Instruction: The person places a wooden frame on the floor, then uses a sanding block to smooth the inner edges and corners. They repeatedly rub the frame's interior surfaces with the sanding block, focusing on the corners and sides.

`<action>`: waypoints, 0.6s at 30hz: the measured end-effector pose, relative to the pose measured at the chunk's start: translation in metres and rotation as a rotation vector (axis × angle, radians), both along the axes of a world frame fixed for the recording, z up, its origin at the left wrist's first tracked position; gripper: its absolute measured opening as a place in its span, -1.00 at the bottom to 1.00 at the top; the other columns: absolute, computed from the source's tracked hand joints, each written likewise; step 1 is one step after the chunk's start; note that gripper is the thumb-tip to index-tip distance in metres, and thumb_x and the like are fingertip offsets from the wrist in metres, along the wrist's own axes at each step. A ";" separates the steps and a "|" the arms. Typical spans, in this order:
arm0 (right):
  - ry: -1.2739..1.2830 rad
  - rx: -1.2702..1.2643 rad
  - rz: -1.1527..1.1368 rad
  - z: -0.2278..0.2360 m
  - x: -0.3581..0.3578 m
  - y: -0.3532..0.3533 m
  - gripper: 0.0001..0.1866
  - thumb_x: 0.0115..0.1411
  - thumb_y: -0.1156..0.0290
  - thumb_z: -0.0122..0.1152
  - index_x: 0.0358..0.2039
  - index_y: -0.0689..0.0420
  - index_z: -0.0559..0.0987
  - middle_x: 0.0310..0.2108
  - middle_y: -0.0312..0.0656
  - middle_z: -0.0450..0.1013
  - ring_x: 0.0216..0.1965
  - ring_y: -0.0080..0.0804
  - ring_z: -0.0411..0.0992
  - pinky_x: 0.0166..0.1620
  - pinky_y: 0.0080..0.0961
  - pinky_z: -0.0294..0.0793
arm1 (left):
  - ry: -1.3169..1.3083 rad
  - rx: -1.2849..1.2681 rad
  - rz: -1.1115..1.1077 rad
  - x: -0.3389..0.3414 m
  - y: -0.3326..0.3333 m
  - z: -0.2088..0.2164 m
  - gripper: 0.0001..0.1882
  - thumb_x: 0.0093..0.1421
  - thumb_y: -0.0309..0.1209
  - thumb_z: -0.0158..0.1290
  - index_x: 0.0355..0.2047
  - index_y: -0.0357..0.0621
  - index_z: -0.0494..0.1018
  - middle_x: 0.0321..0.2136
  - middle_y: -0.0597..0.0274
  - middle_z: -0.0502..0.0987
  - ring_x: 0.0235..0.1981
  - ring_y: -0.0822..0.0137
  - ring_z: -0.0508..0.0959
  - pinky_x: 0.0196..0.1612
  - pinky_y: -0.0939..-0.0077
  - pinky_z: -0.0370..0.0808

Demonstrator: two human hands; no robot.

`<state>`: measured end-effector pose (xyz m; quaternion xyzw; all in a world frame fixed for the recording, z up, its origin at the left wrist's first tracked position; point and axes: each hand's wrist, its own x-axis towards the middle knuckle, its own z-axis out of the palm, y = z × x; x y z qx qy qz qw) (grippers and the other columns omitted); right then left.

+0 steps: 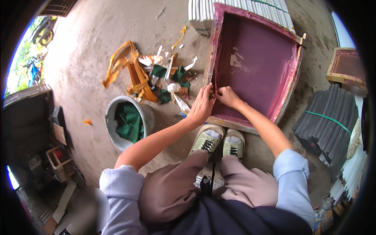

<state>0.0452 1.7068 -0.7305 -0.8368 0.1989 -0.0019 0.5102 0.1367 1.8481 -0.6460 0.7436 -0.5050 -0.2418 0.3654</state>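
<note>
A screen-printing frame [288,102] with wooden sides and purple mesh stands tilted in front of my feet, its rim smeared with dried pinkish ink. My left hand [201,105] lies along the frame's left side near the lower corner, fingers stretched out. Close beside it, just inside that side, my right hand [228,96] is closed in a pinch. A thin dark reddish strip [214,80] runs along the inner edge to the pinching fingers; their tips partly hide it. A pale worn patch [236,59] shows on the mesh.
Crumpled orange tape [138,76] and green and white scraps litter the floor at left. A grey bucket [150,117] holds green cloth [129,122]. Behind the frame stands a stack of pale sheets [201,17]. A strapped dark stack [327,121] and another frame [346,64] are at right.
</note>
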 end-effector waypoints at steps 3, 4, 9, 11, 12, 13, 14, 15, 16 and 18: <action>-0.042 0.014 -0.046 -0.004 -0.001 0.002 -0.67 0.11 0.26 0.11 -0.56 0.32 0.52 -0.63 0.15 0.41 -0.52 0.00 0.50 -0.46 -0.23 0.45 | -0.010 0.201 -0.029 0.005 -0.003 0.007 -0.43 0.21 -0.44 -0.10 0.20 -0.34 0.04 -0.01 -0.20 0.31 0.03 -0.11 0.37 0.08 0.26 0.34; -0.113 0.018 -0.045 -0.004 0.003 0.010 -0.66 0.11 0.25 0.11 -0.55 0.32 0.52 -0.60 0.15 0.42 -0.49 0.03 0.49 -0.44 -0.23 0.45 | -0.017 0.276 -0.029 0.007 0.003 0.006 -0.41 0.22 -0.40 -0.11 0.21 -0.34 0.02 0.01 -0.23 0.30 0.03 -0.12 0.37 0.08 0.27 0.35; -0.242 -0.046 -0.043 -0.008 -0.004 0.012 -0.68 0.09 0.25 0.11 -0.47 0.32 0.50 -0.50 0.17 0.43 -0.39 0.14 0.44 -0.39 -0.17 0.43 | 0.215 0.396 0.270 -0.019 -0.018 -0.005 -0.38 0.31 -0.25 -0.18 0.25 -0.36 -0.04 0.15 -0.24 0.19 0.16 -0.04 0.27 0.18 0.29 0.23; -0.259 -0.043 -0.020 -0.009 -0.008 0.007 -0.75 0.07 0.31 0.10 -0.47 0.29 0.46 -0.49 0.16 0.44 -0.37 0.15 0.44 -0.38 -0.16 0.43 | 0.167 0.316 0.362 -0.040 -0.029 -0.016 -0.37 0.32 -0.21 -0.20 0.24 -0.40 -0.04 0.17 -0.25 0.15 0.20 -0.05 0.21 0.23 0.29 0.15; -0.274 -0.031 -0.008 -0.006 -0.006 0.007 -0.77 0.07 0.33 0.09 -0.47 0.29 0.46 -0.49 0.16 0.44 -0.37 0.15 0.44 -0.37 -0.16 0.43 | 0.192 0.289 0.413 -0.045 -0.031 -0.021 -0.35 0.33 -0.18 -0.23 0.22 -0.47 -0.05 0.19 -0.29 0.10 0.24 -0.08 0.12 0.27 0.27 0.06; -0.279 -0.010 0.004 -0.005 -0.009 0.011 -0.79 0.06 0.35 0.09 -0.48 0.28 0.45 -0.49 0.16 0.44 -0.37 0.15 0.44 -0.37 -0.16 0.43 | 0.217 0.271 0.464 -0.052 -0.033 -0.024 -0.34 0.33 -0.17 -0.23 0.22 -0.49 -0.05 0.18 -0.32 0.09 0.23 -0.11 0.11 0.27 0.24 0.05; -0.309 -0.014 0.021 -0.003 -0.013 0.014 -0.84 0.06 0.42 0.08 -0.44 0.27 0.46 -0.48 0.14 0.45 -0.38 0.14 0.44 -0.38 -0.17 0.44 | 0.241 0.253 0.513 -0.057 -0.035 -0.026 -0.34 0.32 -0.17 -0.23 0.21 -0.51 -0.05 0.18 -0.36 0.08 0.23 -0.15 0.10 0.27 0.21 0.04; -0.311 0.035 0.019 -0.003 -0.014 0.017 -0.85 0.06 0.44 0.08 -0.43 0.28 0.46 -0.49 0.15 0.45 -0.38 0.14 0.44 -0.38 -0.17 0.44 | 0.264 0.235 0.562 -0.061 -0.037 -0.028 -0.33 0.32 -0.17 -0.23 0.20 -0.53 -0.06 0.17 -0.40 0.07 0.22 -0.18 0.09 0.27 0.18 0.03; -0.314 0.071 0.012 -0.007 -0.017 0.015 -0.86 0.06 0.46 0.08 -0.42 0.28 0.45 -0.50 0.15 0.44 -0.39 0.13 0.45 -0.39 -0.18 0.44 | 0.270 0.236 0.576 -0.063 -0.044 -0.030 -0.33 0.32 -0.17 -0.24 0.20 -0.54 -0.06 0.17 -0.41 0.07 0.23 -0.17 0.08 0.27 0.18 0.03; -0.205 0.079 0.056 -0.013 -0.029 0.009 -0.86 0.06 0.50 0.11 -0.34 0.24 0.45 -0.45 0.07 0.46 -0.38 0.04 0.47 -0.37 -0.24 0.46 | 0.231 0.249 0.620 -0.071 -0.054 -0.033 -0.34 0.32 -0.19 -0.22 0.19 -0.55 -0.05 0.15 -0.37 0.10 0.21 -0.15 0.13 0.25 0.21 0.06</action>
